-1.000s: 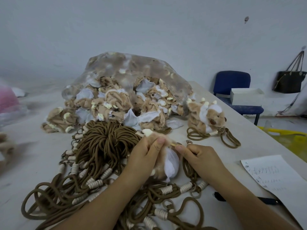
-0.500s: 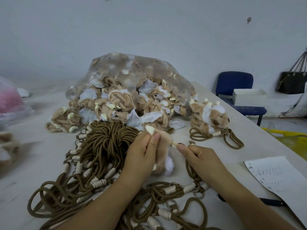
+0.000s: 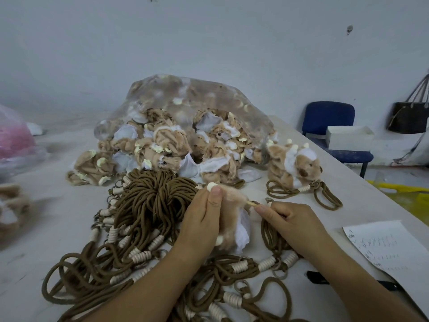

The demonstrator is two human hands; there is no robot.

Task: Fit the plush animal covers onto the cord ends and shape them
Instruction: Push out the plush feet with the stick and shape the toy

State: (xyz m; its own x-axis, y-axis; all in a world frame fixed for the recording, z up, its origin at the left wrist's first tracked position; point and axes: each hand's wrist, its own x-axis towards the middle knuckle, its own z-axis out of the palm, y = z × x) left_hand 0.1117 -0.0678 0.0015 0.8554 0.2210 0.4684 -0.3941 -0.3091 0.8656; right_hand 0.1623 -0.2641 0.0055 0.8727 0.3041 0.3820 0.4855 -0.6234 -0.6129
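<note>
- The plush cover (image 3: 234, 219) in hand is tan fleece with a white lining. It is held just above the table (image 3: 46, 228), in front of the person, between both hands and over the tangle of brown cords (image 3: 148, 205).
- The left hand (image 3: 204, 219) grasps the cover by its upper part, thumb and fingers closed round the fleece, with a small cream nub showing at the fingertips.
- The right hand (image 3: 290, 219) pinches a thin pale tip (image 3: 251, 204) that pokes out of the cover's side. It looks like the cord end or a pulling tool; which one is too small to tell.
- The step in hand seems to be drawing that tip through the cover. It would go best with the left hand keeping the fleece bunched short, so the channel stays straight, while the right pulls along the line of the opening, not across it.
- The white lining hangs loose below. It should be tucked inside before shaping, or it may show at the seam.
- A finished animal (image 3: 294, 163) lies to the right on its own cord loops, apart from the hands, a fair model for the final shape.
- Behind the cords, a clear bag (image 3: 185, 101) spills many unfitted covers (image 3: 167, 145) onto the table, so most of the job appears still to be done.
- A sheet of paper (image 3: 390, 249) and a dark pen (image 3: 315, 276) lie near the right forearm, clear of the work.
</note>
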